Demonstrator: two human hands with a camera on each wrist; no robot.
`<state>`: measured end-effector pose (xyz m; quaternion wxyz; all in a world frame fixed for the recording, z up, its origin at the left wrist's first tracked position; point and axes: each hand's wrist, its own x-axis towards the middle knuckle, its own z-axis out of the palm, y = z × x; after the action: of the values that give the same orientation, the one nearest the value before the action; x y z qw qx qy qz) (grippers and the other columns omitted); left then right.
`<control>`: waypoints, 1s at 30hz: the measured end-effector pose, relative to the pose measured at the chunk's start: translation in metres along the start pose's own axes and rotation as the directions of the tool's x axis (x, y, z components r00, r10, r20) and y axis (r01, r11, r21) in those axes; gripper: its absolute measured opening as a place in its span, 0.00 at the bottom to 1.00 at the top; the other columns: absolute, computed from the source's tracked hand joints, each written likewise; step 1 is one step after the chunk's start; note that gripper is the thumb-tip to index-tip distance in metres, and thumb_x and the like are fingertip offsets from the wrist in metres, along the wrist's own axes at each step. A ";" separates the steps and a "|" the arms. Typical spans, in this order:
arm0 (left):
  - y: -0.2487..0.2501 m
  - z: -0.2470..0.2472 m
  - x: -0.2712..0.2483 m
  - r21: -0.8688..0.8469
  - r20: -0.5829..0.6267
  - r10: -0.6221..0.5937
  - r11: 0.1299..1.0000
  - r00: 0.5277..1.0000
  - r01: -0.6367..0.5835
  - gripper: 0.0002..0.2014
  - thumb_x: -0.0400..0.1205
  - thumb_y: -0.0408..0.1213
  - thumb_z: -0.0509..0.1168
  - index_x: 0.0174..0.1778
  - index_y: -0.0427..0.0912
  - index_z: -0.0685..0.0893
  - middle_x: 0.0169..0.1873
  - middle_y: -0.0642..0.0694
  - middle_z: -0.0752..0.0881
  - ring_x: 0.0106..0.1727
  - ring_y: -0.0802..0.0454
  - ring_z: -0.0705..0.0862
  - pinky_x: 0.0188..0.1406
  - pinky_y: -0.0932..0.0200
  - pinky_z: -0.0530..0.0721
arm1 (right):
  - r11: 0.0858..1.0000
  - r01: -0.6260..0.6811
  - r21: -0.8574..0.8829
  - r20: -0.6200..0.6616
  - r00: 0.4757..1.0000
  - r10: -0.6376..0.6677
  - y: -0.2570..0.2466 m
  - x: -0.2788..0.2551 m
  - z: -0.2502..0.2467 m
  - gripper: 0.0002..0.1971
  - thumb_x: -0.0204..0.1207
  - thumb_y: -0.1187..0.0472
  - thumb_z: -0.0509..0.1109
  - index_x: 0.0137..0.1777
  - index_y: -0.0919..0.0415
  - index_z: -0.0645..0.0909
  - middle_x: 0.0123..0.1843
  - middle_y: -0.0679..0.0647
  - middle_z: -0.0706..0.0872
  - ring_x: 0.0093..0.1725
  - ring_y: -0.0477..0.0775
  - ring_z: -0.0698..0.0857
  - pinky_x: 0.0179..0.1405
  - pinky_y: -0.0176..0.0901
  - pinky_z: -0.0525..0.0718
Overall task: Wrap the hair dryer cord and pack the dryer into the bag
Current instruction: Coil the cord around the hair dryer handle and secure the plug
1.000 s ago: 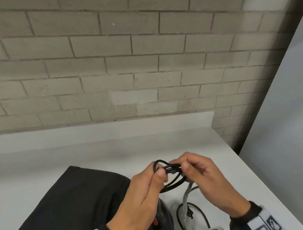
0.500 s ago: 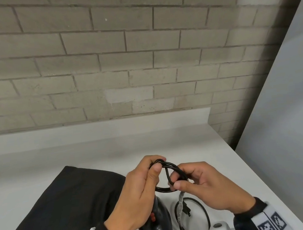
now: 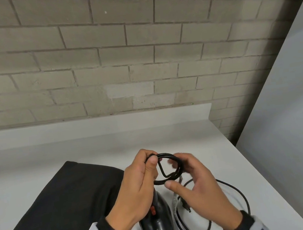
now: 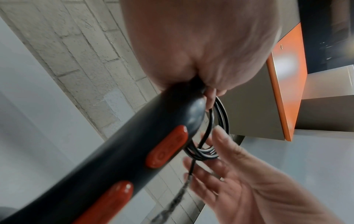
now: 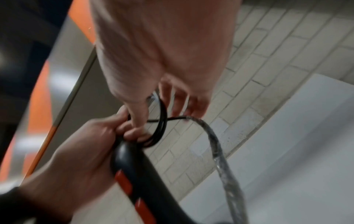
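My left hand point(image 3: 150, 159) grips the top of the black hair dryer point(image 3: 158, 214) handle and pinches a small coil of its black cord point(image 3: 167, 155) between thumb and fingers. The left wrist view shows the handle point(image 4: 134, 144) with two red switches and the coil point(image 4: 220, 115) hanging by it. My right hand point(image 3: 172, 174) is at the coil's right side with its fingers spread and loose, touching the loops without pinching them. The remaining cord point(image 3: 241, 195) loops over the table to the right, and its plug point(image 3: 185, 205) dangles below. The black bag point(image 3: 63, 210) lies flat at the left.
The white table point(image 3: 168, 135) ends at a brick wall behind and at its right edge near a grey panel point(image 3: 289, 118). In the left wrist view an orange-edged cabinet point(image 4: 287, 75) stands beyond the hands.
My right hand has let go of its pinch on the cord and spread its fingers beside the coil. The loose cord has swung out to the right. The left hand keeps its hold.
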<state>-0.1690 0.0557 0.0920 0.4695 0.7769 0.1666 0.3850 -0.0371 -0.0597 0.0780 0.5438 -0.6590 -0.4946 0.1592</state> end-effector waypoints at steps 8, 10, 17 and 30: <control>0.001 0.003 0.000 -0.040 0.011 -0.008 0.999 1.000 0.009 0.17 0.85 0.59 0.51 0.46 0.51 0.78 0.23 0.55 0.72 0.27 0.58 0.70 0.28 0.59 0.73 | 0.806 0.291 -0.516 -0.101 0.913 -0.395 0.011 -0.018 0.028 0.13 0.83 0.55 0.65 0.64 0.58 0.80 0.53 0.51 0.78 0.44 0.45 0.81 0.37 0.36 0.83; 0.001 0.004 0.000 -0.027 0.022 0.001 1.000 1.000 0.000 0.17 0.85 0.59 0.51 0.46 0.52 0.78 0.24 0.56 0.73 0.27 0.59 0.70 0.29 0.59 0.74 | 0.784 0.259 -0.565 -0.059 0.935 -0.351 0.007 -0.014 0.029 0.12 0.83 0.55 0.62 0.60 0.58 0.82 0.52 0.51 0.79 0.41 0.48 0.82 0.33 0.40 0.83; -0.003 0.001 0.003 0.035 -0.050 0.021 0.999 0.999 -0.019 0.18 0.86 0.60 0.49 0.47 0.52 0.76 0.25 0.54 0.75 0.27 0.58 0.73 0.28 0.55 0.76 | 0.993 -0.011 -0.119 0.023 1.000 0.014 -0.030 -0.011 0.014 0.06 0.84 0.56 0.66 0.47 0.48 0.85 0.43 0.42 0.86 0.44 0.46 0.83 0.44 0.33 0.80; 0.001 0.005 0.001 -0.015 -0.045 0.038 0.999 0.998 -0.039 0.16 0.86 0.58 0.50 0.60 0.60 0.79 0.22 0.53 0.70 0.25 0.57 0.70 0.27 0.55 0.74 | 0.261 -0.476 0.840 0.378 0.858 0.348 -0.037 0.006 -0.020 0.13 0.65 0.57 0.84 0.41 0.65 0.86 0.35 0.60 0.84 0.45 0.65 0.89 0.43 0.51 0.89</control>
<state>-0.1651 0.0529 0.0921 0.4645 0.7673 0.1591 0.4126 -0.0376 -0.0691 0.1191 0.7226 -0.3426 -0.1646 0.5774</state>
